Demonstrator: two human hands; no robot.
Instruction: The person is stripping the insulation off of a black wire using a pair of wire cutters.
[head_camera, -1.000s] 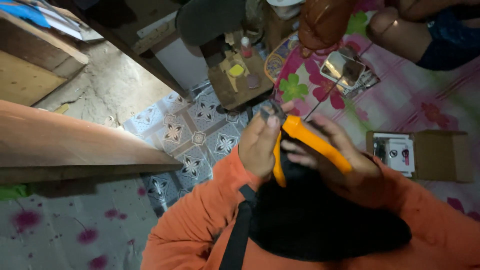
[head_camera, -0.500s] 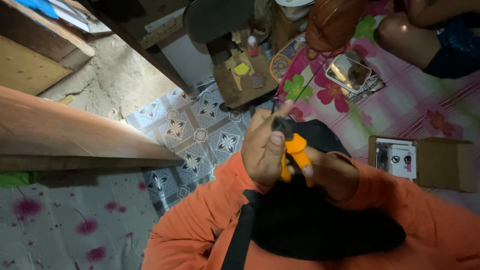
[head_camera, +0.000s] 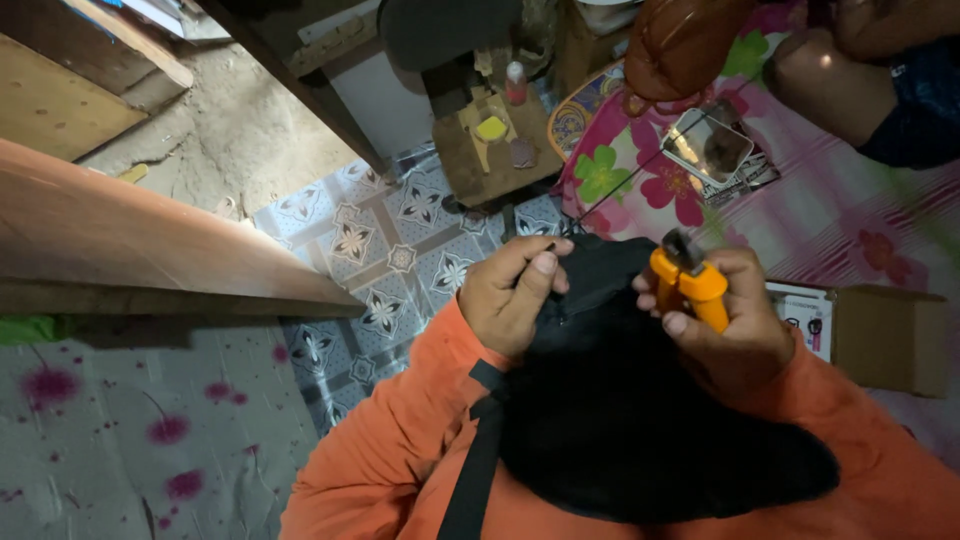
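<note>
A head-worn camera looks down at a person in orange sleeves working over their lap, where a black bag (head_camera: 640, 420) rests so both hands can reach its upper edge. The left hand (head_camera: 515, 295) pinches something thin and dark at that edge with thumb and forefinger, its grip closed; it seems to be a thread or the end of a wire, though it is too small to be sure. Holding it taut this way would keep the fabric steady. The right hand (head_camera: 725, 325) is wrapped tight around the orange handles of a pair of pliers (head_camera: 688, 280), the dark metal nose pointing up and away from the bag, just beside its right edge and apart from the left hand. Whether the nose is open cannot be told. A black strap (head_camera: 475, 465) runs down from the bag over the left sleeve.

The floor (head_camera: 385, 245) beneath is patterned tile. To the right lies a pink flowered cloth (head_camera: 850, 215), and on it a small mirror (head_camera: 708, 147) and an open cardboard box (head_camera: 880, 335), near the right hand. Above the hands a small wooden board (head_camera: 470, 175) carries a little bottle (head_camera: 516, 83) and some scraps. A long wooden plank (head_camera: 140, 250) slants across the left. Another person's knee (head_camera: 815, 80) shows at the top right
</note>
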